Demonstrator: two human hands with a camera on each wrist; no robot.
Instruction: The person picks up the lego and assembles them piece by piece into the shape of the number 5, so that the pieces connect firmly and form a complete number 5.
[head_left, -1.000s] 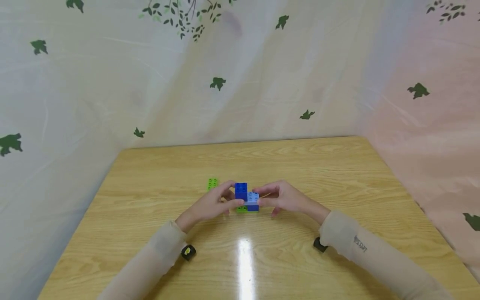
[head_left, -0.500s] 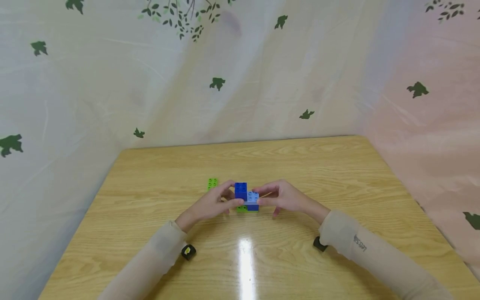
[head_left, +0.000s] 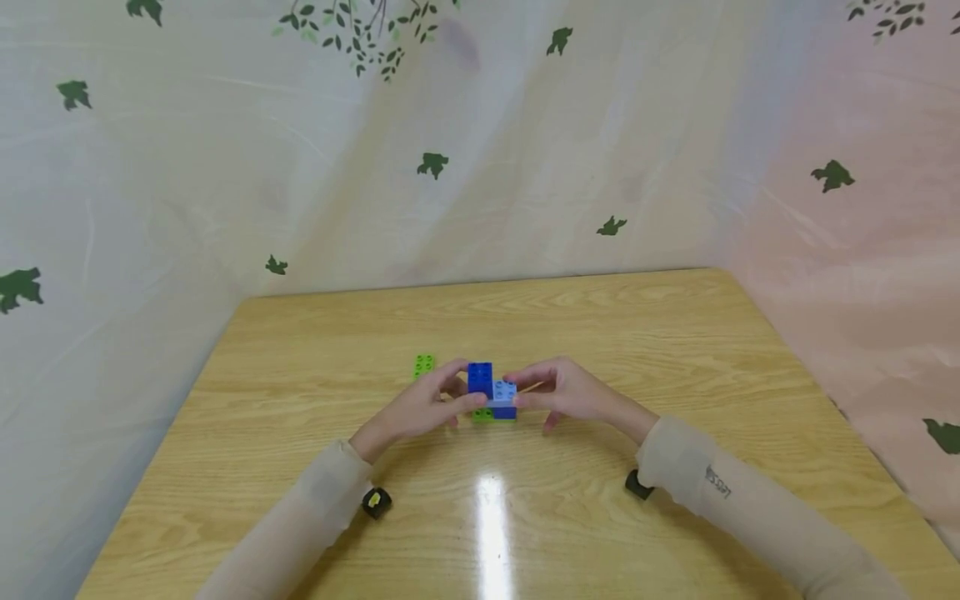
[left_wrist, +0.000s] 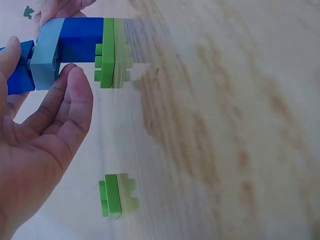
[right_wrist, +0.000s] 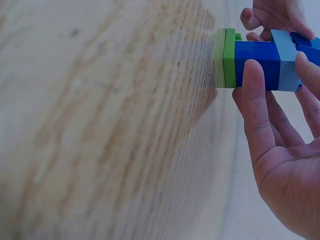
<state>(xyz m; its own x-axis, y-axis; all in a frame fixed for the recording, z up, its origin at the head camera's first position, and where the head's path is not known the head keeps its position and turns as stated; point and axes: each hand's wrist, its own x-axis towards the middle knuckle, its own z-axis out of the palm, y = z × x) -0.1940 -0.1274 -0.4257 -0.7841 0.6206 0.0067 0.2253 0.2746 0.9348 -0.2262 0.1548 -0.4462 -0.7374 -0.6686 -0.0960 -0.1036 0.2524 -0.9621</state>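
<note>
A small stack of toy building bricks stands on the table. At its bottom lies a green plate [left_wrist: 108, 55], which bears a dark blue brick [right_wrist: 260, 65] at its right end. Across that sits a light blue brick [head_left: 504, 390], overhanging to the left, and an upper dark blue brick [head_left: 480, 378] tops its left end. My left hand [head_left: 420, 407] pinches the upper dark blue brick, thumb in front and index finger behind. With thumb and index finger, my right hand [head_left: 573, 392] grips the light blue brick's right end; its other fingers hang beside the lower dark blue brick.
Another green plate [head_left: 424, 364] lies on the wooden table [head_left: 315, 333], just behind my left hand. Pale cloth [head_left: 510, 208] with leaf and bird prints hangs behind the table and at both sides. A dark wrist camera [head_left: 377, 502] shows under my left sleeve.
</note>
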